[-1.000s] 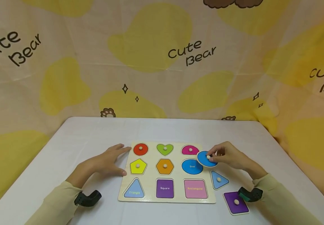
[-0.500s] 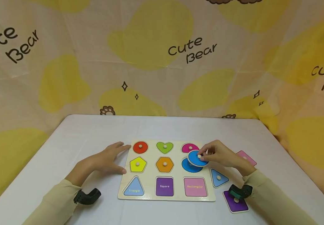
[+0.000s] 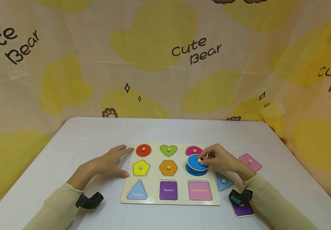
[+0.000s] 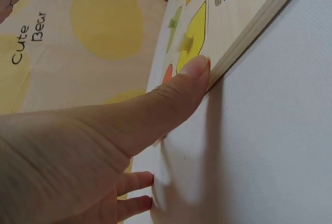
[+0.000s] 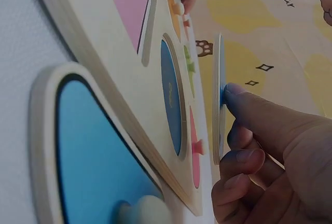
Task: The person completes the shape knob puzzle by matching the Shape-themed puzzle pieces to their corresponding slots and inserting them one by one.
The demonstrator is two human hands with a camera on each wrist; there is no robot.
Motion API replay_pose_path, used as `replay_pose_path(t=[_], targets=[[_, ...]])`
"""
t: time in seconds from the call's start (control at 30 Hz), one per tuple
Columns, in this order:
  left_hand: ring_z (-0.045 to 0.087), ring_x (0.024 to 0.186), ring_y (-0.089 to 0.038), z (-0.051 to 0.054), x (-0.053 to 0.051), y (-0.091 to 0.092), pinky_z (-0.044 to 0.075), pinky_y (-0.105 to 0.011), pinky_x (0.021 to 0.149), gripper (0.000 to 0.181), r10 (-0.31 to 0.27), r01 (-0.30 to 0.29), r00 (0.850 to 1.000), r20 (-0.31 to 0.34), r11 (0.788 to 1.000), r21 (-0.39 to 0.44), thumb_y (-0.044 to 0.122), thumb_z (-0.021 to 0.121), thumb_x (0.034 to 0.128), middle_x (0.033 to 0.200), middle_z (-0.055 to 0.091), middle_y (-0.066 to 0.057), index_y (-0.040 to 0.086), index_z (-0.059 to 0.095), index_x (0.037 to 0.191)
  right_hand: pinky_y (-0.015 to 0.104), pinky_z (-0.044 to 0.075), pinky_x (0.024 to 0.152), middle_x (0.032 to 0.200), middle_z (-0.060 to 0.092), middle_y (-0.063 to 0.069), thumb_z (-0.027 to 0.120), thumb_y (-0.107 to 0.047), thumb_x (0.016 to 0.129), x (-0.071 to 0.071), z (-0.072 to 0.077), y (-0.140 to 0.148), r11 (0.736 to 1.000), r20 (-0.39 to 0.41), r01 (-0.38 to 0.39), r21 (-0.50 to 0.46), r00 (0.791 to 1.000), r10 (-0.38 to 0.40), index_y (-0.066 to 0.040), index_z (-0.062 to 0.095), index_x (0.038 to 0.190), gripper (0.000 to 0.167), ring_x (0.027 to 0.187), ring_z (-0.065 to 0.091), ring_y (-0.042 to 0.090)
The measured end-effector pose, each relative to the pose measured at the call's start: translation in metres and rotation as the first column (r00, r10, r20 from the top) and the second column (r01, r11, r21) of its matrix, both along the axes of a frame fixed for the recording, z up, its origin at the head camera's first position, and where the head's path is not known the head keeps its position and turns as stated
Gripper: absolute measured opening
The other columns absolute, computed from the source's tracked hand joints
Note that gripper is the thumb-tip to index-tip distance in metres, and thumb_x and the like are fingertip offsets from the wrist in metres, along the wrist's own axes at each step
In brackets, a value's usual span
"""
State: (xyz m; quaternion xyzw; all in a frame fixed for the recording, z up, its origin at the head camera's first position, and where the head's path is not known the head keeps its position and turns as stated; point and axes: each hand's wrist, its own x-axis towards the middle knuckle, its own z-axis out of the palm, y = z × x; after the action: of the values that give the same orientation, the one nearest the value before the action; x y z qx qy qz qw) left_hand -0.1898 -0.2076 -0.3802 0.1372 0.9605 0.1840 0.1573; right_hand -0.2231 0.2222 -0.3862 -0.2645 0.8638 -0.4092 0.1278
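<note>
Right hand (image 3: 220, 158): thumb and finger pinching the knob (image 3: 199, 160) of the blue oval (image 3: 192, 163)
Blue oval: held above the oval slot (image 3: 196, 172), near the board's (image 3: 154, 159) right edge
Left hand (image 3: 108, 164): fingers spread, thumb touching the board's left edge
Table (image 3: 165, 131): white; loose triangle (image 3: 221, 183), rectangle (image 3: 246, 159) and square (image 3: 242, 210) beyond the board's right edge
Behind: yellow-patterned cloth (image 3: 142, 38)

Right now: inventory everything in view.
white table: 1, white, foreground
rectangular wooden board: 1, pale, on table
patterned cloth: 1, yellow, behind table
fitted pieces: 5, red circle, green heart, magenta semicircle, yellow pentagon, orange hexagon, in board
loose pieces: 3, light-blue triangle, purple square, pink rectangle, right of board
oval piece: 1, blue, held above recess
empty recesses: 4, blues, purple, pink, in board
wrist devices: 2, black, wrists
sleeves: 2, beige, forearms
hands: 2, left hand at board edge, right hand pinching oval piece
</note>
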Motion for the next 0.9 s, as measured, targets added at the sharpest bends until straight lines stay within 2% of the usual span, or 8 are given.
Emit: replay_pose_path(t=[0.4, 0.67, 0.9], targets=[[0.023, 0.151, -0.050, -0.0008, 0.0010, -0.0008, 0.034, -0.072, 0.112, 0.099, 0.005, -0.005, 1.000, -0.008, 1.000, 0.008, 0.043, 0.087, 0.0750, 0.164, 0.026, -0.025, 0.019, 0.037, 0.157, 0.019, 0.042, 0.055, 0.076, 0.061, 0.002, 0.077, -0.017, 0.090, -0.0005, -0.0061, -0.0018, 0.999, -0.017, 0.017, 0.030, 1.000, -0.017, -0.011, 0.079, 0.102, 0.013, 0.072, 0.050, 0.017], [0.022, 0.151, -0.050, -0.0011, -0.0001, -0.0023, 0.032, -0.073, 0.113, 0.099, 0.002, -0.002, 1.000, -0.003, 1.000, 0.011, 0.044, 0.087, 0.0753, 0.164, 0.026, -0.025, 0.019, 0.037, 0.157, 0.019, 0.041, 0.052, 0.076, 0.060, 0.005, 0.077, -0.014, 0.090, 0.0008, -0.0059, -0.0028, 1.000, -0.026, -0.014, 0.004, 1.000, 0.014, -0.007, 0.078, 0.100, 0.013, 0.069, 0.049, 0.016], [0.022, 0.151, -0.050, -0.0019, -0.0008, -0.0005, 0.034, -0.073, 0.112, 0.099, 0.000, 0.000, 1.000, -0.001, 1.000, 0.007, 0.045, 0.086, 0.0749, 0.164, 0.026, -0.025, 0.020, 0.037, 0.157, 0.018, 0.039, 0.050, 0.073, 0.057, 0.006, 0.076, -0.013, 0.090, 0.0029, -0.0089, -0.0043, 1.000, 0.038, -0.012, -0.024, 0.999, 0.013, -0.004, 0.078, 0.101, 0.014, 0.066, 0.048, 0.015]])
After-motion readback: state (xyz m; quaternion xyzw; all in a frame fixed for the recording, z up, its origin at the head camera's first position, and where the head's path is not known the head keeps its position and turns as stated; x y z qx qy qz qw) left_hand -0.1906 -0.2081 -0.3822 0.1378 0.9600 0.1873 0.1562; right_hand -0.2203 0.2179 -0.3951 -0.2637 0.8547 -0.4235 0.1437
